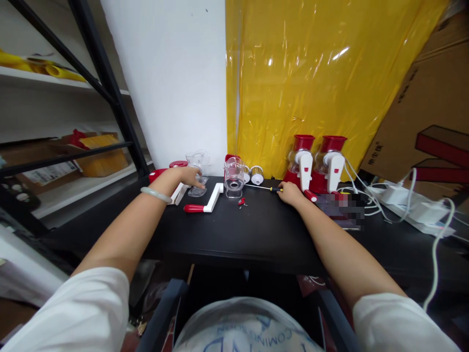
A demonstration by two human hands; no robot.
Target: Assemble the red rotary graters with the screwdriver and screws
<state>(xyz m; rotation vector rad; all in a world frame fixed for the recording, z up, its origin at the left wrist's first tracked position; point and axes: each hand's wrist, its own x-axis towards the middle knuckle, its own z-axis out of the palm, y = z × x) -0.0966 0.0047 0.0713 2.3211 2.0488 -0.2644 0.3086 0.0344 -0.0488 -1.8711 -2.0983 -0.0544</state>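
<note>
My left hand [188, 177] reaches across the table to a clear plastic grinder housing [198, 159]. Its fingers are spread at the near side of the housing; whether they touch it is hard to see. My right hand [291, 193] is closed round the handle of a screwdriver [261, 187], whose thin shaft points left. Left of the tip stands a second clear housing [233, 175], with small red parts [241, 201] and screws in front of it. Between my hands lies a white crank with a red handle [195, 208]. Another white crank [178, 194] is partly hidden under my left forearm.
Two assembled red-and-white grinders [304, 164] stand at the back right. Drum-shaped parts [257, 175] sit behind the screwdriver. A dark flat object [335, 210], partly blurred out, lies near my right forearm. White cables and a power strip [417, 215] spread at the right. Shelving [120, 122] borders the left.
</note>
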